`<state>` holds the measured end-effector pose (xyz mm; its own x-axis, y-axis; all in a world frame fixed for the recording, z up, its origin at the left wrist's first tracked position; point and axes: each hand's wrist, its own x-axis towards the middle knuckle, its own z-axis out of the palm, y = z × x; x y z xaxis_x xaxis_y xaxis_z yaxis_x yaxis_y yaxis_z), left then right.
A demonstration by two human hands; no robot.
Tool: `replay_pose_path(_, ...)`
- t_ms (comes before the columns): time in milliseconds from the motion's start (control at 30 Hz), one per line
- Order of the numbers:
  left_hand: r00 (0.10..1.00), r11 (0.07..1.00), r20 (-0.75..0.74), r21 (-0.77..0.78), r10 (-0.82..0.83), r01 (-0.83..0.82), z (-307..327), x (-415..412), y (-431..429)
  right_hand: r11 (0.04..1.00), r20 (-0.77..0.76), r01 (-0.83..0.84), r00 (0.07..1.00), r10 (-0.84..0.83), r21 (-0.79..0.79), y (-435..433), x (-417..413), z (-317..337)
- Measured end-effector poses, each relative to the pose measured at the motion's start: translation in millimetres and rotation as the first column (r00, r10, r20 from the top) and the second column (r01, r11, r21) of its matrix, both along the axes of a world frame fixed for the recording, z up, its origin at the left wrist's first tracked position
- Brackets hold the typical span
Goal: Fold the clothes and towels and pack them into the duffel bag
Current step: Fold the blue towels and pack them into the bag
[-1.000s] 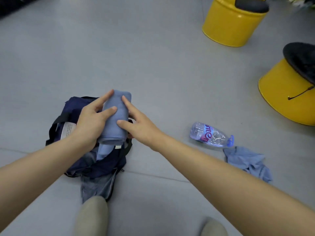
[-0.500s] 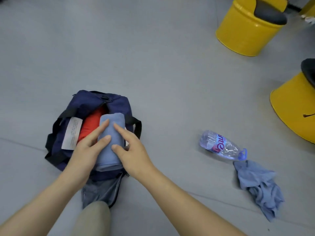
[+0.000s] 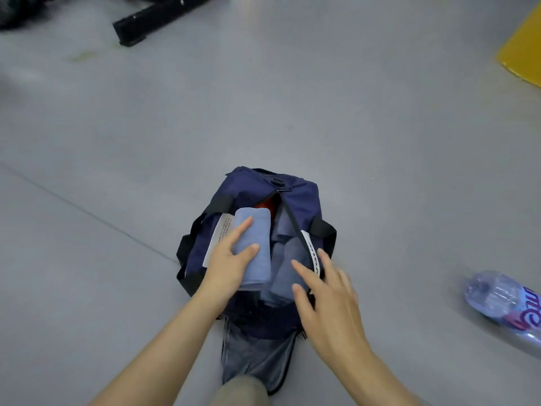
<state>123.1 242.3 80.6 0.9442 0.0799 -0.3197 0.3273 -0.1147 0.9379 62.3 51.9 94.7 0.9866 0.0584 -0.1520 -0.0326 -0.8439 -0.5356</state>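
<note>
Your right hand (image 3: 328, 306) has come off the rolled blue towel (image 3: 256, 244) since half a second ago. It now hovers with fingers spread and loose, grasping nothing, above the right rim of the navy duffel bag (image 3: 301, 197). The roll has gone from the middle of the bag's mouth to its left side. Your left hand (image 3: 227, 268) rests on it, forefinger laid straight along the top and thumb across the near part, pressing rather than clasping; the other fingers are hidden.

The bag stands open on the grey floor (image 3: 117, 142), towards its near edge. Darker blue-grey folded pieces (image 3: 288, 268) fill the right side of the opening, just beside the roll, and something red (image 3: 265, 205) shows at the far end. A white label (image 3: 218, 238) hangs inside the left wall. Denim fabric (image 3: 257, 356) lies on the floor at the bag's near end. A plastic bottle (image 3: 503, 303) lies on its side at the floor's right edge, well apart from the bag.
</note>
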Motion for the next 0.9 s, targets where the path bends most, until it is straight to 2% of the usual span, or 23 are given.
replay_pose_path(100, 0.992, 0.992, 0.017, 0.017, -0.125, 0.124, -21, 26, -12, 0.997, -0.199, 0.029, 0.979, -0.042, -0.067, 4, 21, -14)
replay_pose_path(167, 0.980, 0.980, 0.006, 0.008, -0.199, 0.199, -37, 29, -26, 0.997, -0.276, 0.062, 0.958, -0.072, -0.045, 4, 30, -26)
replay_pose_path(267, 0.975, 0.972, -0.001, -0.070, -0.224, 0.223, -58, 19, -41, 0.993, -0.249, 0.107, 0.964, -0.094, 0.043, 3, 29, -36)
replay_pose_path(400, 0.988, 0.946, -0.015, -0.289, -0.155, 0.144, -62, 12, -41, 0.982, -0.172, 0.149, 0.977, -0.128, 0.117, 0, 16, -33)
replay_pose_path(467, 0.980, 0.919, -0.018, -0.353, -0.196, 0.177, -59, 13, -42, 0.970, -0.153, 0.160, 0.979, -0.133, 0.181, 2, 13, -31)
replay_pose_path(633, 0.963, 0.924, -0.065, -0.304, -0.262, 0.231, -64, 22, -55, 0.950, -0.172, 0.210, 0.970, -0.173, 0.230, 11, 16, -30)
replay_pose_path(700, 0.966, 0.938, -0.024, -0.247, -0.257, 0.244, -63, 29, -57, 0.938, -0.156, 0.226, 0.969, -0.190, 0.262, 9, 18, -30)
replay_pose_path(833, 0.988, 0.974, 0.031, -0.163, -0.152, 0.155, -62, 62, -54, 0.926, -0.168, 0.211, 0.972, -0.165, 0.313, 13, 14, -25)
replay_pose_path(900, 0.983, 0.975, 0.057, -0.128, -0.176, 0.182, -59, 78, -56, 0.923, -0.183, 0.201, 0.972, -0.147, 0.328, 16, 12, -24)
